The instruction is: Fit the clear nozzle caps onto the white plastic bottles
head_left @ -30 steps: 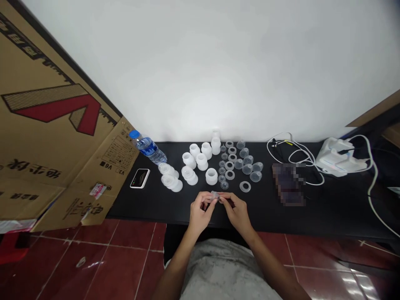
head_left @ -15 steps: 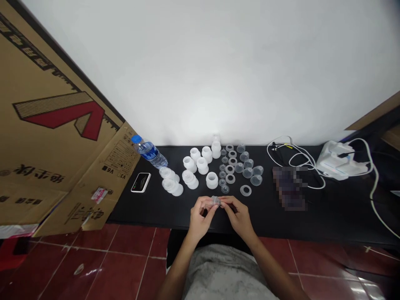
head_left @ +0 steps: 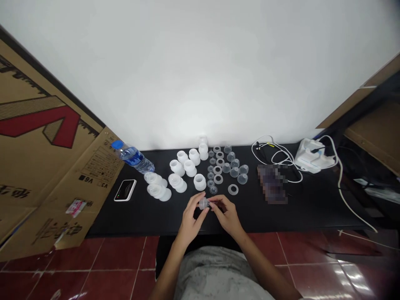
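Both hands meet over the front of the black table. My left hand [head_left: 191, 214] closes its fingers and thumb round a translucent bottle nipple [head_left: 203, 203] seated in a ribbed ring. At its right side, my right hand [head_left: 225, 212] pinches the nipple's tip between thumb and fingertips. Just beyond the hands stand a white bottle [head_left: 200, 182] with an open mouth and a column of loose nipples [head_left: 213, 190]. Alongside lie several flat rings [head_left: 218, 179], with one ring [head_left: 233, 189] apart from the others. Several clear domed caps [head_left: 242, 178] sit to the right.
Several white bottles [head_left: 177, 168] stand left of the loose parts, some capped [head_left: 160, 191]. Further left are a water bottle [head_left: 134, 158], a white device [head_left: 125, 190] and a cardboard box [head_left: 78, 166]. A blurred dark item [head_left: 272, 185], cables and a white charger [head_left: 312, 156] lie right.
The view has shifted, so the table things appear further left. My hands have opened up slightly round the nipple, and more of it shows between them.
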Tool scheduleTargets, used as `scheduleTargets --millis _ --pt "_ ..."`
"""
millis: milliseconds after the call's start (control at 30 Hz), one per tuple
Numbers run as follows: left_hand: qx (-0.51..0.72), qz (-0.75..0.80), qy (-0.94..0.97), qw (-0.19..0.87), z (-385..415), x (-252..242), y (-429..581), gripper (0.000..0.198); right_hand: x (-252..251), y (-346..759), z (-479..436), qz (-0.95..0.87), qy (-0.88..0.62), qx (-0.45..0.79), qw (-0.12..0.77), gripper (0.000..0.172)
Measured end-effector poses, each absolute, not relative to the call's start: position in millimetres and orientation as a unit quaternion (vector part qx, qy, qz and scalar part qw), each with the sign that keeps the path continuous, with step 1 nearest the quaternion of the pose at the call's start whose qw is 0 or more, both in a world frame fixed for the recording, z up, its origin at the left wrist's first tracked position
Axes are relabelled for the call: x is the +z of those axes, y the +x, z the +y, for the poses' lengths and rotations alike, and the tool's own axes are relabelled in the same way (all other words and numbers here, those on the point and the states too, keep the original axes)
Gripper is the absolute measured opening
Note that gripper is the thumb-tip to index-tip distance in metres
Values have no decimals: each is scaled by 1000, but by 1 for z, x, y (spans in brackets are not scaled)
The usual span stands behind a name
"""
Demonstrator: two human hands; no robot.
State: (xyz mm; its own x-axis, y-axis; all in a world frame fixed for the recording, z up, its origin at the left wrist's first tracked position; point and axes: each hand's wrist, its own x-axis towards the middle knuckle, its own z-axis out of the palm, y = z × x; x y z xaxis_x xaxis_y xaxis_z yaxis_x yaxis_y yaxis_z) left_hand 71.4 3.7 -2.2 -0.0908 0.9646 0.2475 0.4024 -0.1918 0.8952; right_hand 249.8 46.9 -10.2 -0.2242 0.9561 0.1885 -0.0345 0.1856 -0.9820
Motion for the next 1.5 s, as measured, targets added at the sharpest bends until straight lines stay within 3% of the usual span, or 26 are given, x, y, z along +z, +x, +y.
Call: scheduleTargets --millis 100,200,300,467,633,800,933,1100,1267,1400,1500 --pt "502 565 581 302 5 -8 70 32 -11 251 48 -588 -389 517 485 19" --pt "537 579 536 297 6 -14 72 37 -13 251 49 -582 -380 530 486 19" --pt "540 574 534 304 5 -14 74 40 -12 253 49 -592 -377 524 483 30" --pt "515 556 575 307 1 -6 71 43 -11 254 52 -630 -376 500 460 20" --pt "551 590 540 237 12 -1 71 53 -12 255 55 -549 -432 514 498 40" --pt "505 643 530 227 50 -4 82 69 -22 257 56 -518 -455 507 517 52" --pt "483 644 545 235 65 -2 85 49 -31 258 56 -499 -457 518 522 56" --pt "468 586 601 277 36 7 65 45 -27 258 58 -479 -462 516 540 53" --pt "493 569 550 361 3 -4 32 63 -17 258 61 -494 -464 507 532 44" --pt "568 564 478 362 -3 -17 23 47 -17 257 61 -515 -460 510 513 39" --pt "598 565 455 340 -1 -17 24 48 -16 258 60 -540 -453 506 496 35"
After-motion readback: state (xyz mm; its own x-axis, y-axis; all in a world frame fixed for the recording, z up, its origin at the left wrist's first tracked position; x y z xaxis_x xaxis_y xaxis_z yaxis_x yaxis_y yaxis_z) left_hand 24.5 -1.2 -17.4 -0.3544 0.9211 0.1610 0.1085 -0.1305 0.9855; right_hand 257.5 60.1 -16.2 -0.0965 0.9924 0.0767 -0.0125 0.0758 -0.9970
